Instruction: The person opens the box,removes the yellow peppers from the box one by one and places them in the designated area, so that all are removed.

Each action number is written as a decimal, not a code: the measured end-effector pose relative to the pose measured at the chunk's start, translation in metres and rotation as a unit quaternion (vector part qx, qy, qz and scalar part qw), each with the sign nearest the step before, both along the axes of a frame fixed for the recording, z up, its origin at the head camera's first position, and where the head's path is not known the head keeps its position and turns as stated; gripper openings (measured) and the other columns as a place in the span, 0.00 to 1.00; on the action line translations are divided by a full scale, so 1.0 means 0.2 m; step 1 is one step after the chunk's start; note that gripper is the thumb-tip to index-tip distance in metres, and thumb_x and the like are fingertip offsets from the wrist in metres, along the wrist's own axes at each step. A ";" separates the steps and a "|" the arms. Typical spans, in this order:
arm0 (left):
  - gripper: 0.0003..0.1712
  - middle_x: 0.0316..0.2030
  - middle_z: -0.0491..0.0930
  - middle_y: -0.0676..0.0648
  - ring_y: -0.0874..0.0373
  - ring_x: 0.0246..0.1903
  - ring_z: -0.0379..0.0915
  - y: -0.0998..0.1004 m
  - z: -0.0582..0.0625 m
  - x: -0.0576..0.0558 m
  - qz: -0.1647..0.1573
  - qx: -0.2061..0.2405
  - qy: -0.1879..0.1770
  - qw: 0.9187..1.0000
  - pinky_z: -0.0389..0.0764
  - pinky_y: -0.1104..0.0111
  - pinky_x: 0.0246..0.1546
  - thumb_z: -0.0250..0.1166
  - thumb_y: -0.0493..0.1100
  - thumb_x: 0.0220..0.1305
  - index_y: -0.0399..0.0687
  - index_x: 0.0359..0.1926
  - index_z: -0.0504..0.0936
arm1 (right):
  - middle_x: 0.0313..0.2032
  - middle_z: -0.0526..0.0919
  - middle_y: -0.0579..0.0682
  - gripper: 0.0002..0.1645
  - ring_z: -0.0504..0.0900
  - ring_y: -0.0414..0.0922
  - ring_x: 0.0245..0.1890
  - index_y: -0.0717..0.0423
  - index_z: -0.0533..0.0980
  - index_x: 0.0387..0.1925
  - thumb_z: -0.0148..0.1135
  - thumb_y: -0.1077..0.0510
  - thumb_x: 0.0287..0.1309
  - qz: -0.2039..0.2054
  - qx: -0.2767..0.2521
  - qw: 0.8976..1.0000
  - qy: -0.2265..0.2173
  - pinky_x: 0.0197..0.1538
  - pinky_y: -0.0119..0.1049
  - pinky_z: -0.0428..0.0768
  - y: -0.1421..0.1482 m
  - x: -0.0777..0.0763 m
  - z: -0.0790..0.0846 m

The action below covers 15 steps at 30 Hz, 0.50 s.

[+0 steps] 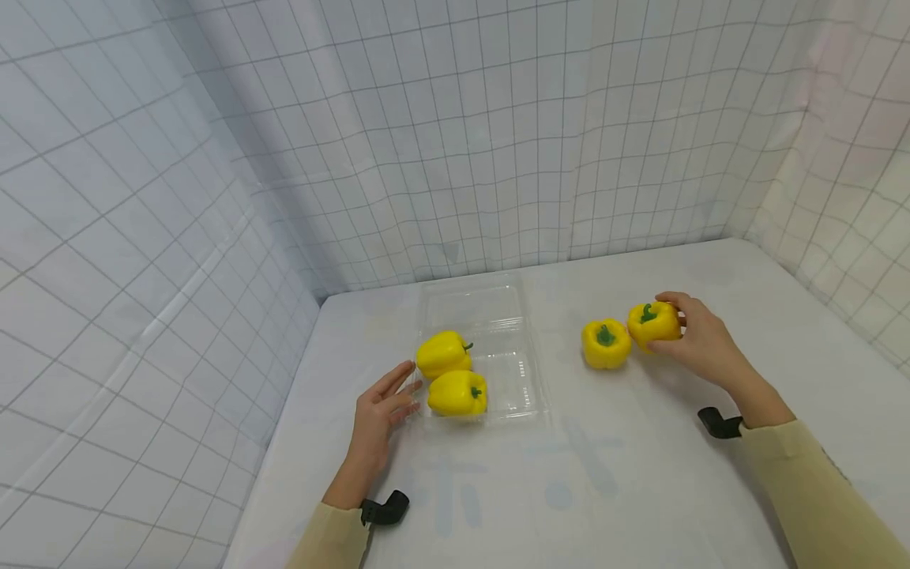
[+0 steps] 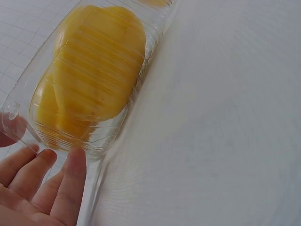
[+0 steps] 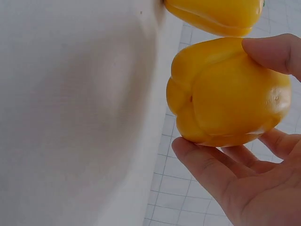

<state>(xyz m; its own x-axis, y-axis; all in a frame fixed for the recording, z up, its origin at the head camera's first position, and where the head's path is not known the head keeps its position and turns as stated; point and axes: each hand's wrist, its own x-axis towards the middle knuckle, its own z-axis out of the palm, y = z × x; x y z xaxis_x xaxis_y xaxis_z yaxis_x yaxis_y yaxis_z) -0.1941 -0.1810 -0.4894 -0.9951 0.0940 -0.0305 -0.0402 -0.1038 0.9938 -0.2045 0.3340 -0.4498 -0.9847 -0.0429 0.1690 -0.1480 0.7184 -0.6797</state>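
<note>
Works at a white table (image 1: 640, 482) before a gridded curtain (image 1: 469, 158). Wears pale sleeves (image 1: 810, 490), slanting inward from the near left and near right, with a black device (image 1: 387, 510) at each wrist. Extends the left hand (image 1: 384, 411) to the left side of a clear box (image 1: 508, 379), palm turned toward the plastic. Spreads the fingers loosely, barely bent, unclenched, with fingertips (image 2: 75, 157) against the box. Has a far pepper (image 1: 441, 356) and a near pepper (image 1: 455, 395) in the left part of the box, close together on their sides, with stems toward the right. Has the lid (image 1: 469, 300) folded back on the far side.

Stretches the right hand (image 1: 700, 340) farther out across the table, well apart from the left. Grasps a third pepper (image 1: 657, 325) there, with thumb on the near side and fingers on the far side. Holds it raised, stem upward and underside visible from the right wrist, above a soft shadow. Just to the left of this, has a fourth pepper (image 1: 604, 348) standing upright on the table. Cannot tell any contact between these two.
</note>
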 end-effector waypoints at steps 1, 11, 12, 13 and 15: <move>0.31 0.67 0.72 0.51 0.49 0.62 0.73 0.00 0.00 0.00 0.000 -0.001 0.000 1.000 0.81 0.58 0.53 0.58 0.31 0.69 0.46 0.72 0.70 | 0.68 0.61 0.69 0.48 0.68 0.73 0.61 0.61 0.59 0.72 0.74 0.55 0.56 0.000 0.000 1.000 -0.003 0.57 0.71 0.69 0.00 0.00 0.00; 0.30 0.67 0.72 0.51 0.48 0.62 0.74 0.00 0.00 -0.01 0.002 -0.001 0.000 1.000 0.81 0.58 0.52 0.57 0.30 0.69 0.45 0.71 0.71 | 0.71 0.60 0.67 0.50 0.65 0.72 0.64 0.58 0.58 0.72 0.75 0.49 0.55 0.012 -0.015 0.999 -0.044 0.59 0.70 0.68 0.04 -0.02 -0.05; 0.30 0.67 0.72 0.51 0.48 0.62 0.74 0.00 0.00 -0.01 0.003 -0.001 0.001 1.000 0.81 0.58 0.52 0.57 0.30 0.69 0.45 0.71 0.71 | 0.71 0.60 0.67 0.51 0.65 0.72 0.64 0.58 0.58 0.72 0.76 0.49 0.55 0.011 -0.013 0.999 -0.044 0.59 0.70 0.68 0.05 -0.03 -0.05; 0.31 0.67 0.72 0.51 0.48 0.62 0.74 0.00 0.00 -0.01 0.004 -0.001 0.001 1.000 0.81 0.58 0.52 0.57 0.30 0.69 0.45 0.71 0.71 | 0.71 0.61 0.67 0.51 0.65 0.72 0.64 0.58 0.58 0.72 0.76 0.50 0.55 0.010 -0.013 0.999 -0.043 0.59 0.70 0.68 0.05 -0.03 -0.05; 0.31 0.67 0.73 0.51 0.48 0.62 0.74 0.00 0.00 0.00 0.006 0.000 0.001 1.000 0.81 0.59 0.52 0.57 0.30 0.68 0.46 0.71 0.71 | 0.71 0.61 0.67 0.51 0.65 0.72 0.64 0.58 0.58 0.72 0.76 0.50 0.54 0.009 -0.012 0.999 -0.041 0.59 0.71 0.67 0.05 -0.03 -0.06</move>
